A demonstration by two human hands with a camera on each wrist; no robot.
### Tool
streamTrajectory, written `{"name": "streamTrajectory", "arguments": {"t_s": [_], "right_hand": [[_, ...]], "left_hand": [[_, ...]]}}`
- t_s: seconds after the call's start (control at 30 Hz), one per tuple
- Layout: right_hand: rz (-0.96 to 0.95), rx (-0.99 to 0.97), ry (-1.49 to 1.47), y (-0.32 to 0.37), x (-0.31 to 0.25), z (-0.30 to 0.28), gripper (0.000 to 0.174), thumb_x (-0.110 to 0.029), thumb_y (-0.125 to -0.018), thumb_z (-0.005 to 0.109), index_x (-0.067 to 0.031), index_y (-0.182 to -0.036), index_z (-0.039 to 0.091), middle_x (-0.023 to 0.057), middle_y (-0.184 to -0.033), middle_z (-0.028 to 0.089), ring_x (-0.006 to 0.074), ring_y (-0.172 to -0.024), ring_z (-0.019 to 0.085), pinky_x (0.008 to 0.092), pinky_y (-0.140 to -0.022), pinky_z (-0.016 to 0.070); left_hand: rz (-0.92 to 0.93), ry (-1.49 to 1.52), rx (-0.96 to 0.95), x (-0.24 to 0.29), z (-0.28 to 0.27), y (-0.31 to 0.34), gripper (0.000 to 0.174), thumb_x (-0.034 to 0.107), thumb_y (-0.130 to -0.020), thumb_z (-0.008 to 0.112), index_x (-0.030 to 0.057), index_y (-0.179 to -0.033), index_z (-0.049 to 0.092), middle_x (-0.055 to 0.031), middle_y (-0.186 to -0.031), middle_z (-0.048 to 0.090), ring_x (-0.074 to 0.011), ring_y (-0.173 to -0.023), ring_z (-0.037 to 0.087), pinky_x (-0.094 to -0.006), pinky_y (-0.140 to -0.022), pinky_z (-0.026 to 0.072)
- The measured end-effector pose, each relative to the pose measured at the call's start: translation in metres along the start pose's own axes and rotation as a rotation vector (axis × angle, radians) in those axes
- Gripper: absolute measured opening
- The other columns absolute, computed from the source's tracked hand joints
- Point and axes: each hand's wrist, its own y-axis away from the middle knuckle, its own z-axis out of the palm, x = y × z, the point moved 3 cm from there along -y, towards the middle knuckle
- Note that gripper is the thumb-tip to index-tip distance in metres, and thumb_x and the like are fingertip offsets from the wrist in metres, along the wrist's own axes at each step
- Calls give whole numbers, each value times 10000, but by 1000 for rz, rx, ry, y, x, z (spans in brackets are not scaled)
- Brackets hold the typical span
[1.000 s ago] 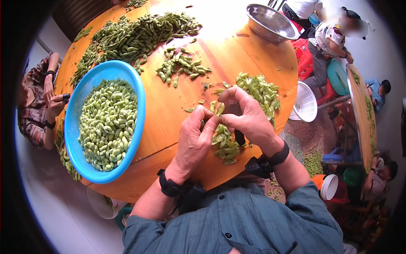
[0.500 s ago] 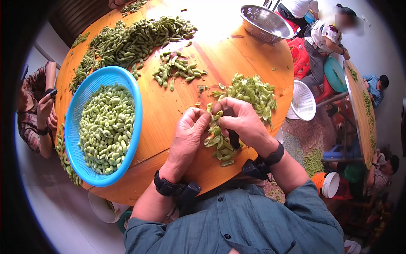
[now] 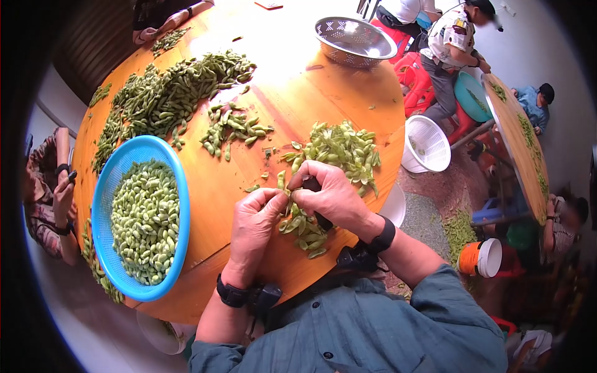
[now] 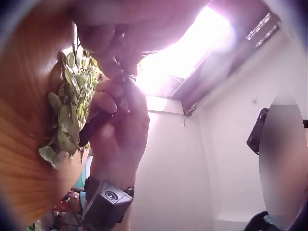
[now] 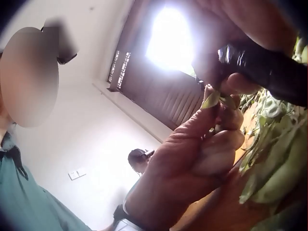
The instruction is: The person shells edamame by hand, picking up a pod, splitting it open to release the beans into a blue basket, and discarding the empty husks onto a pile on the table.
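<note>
Rt. of basin: L. hand pinching pod, R. hand gripping blk. tool; pod prob. best held steady, tool clear of L. hand.

Green pods — hands just beside.

Lost the far edge of the bench in glare and could not identify the black object part-hidden by the right fingers or the top-cropped red-edged object.
</note>
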Motion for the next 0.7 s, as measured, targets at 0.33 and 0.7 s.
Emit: {"name": "streamTrajectory", "arguments": {"t_s": [0.33,0.7], "right_hand": [[-66,44,166,-6,-17,-23,84,-22,-840,626,-1,-922,629,-27,-738,575,25,-618,503,200,-547,420],[-609,253,887,-5,-36,-20,243,26,-797,534,37,-1038,566,218,-943,582,386,-886,606,442,-794,499]], "left_hand": [[-53,262,-25,17,-1,4,129,185,-1021,537,83,-963,591,26,-749,578,-6,-487,350,-158,-426,247],[620,-999,849,117,-87,79,114,46,-970,524,-13,-1050,579,-82,-980,592,-194,-880,567,-317,-807,470]]}}
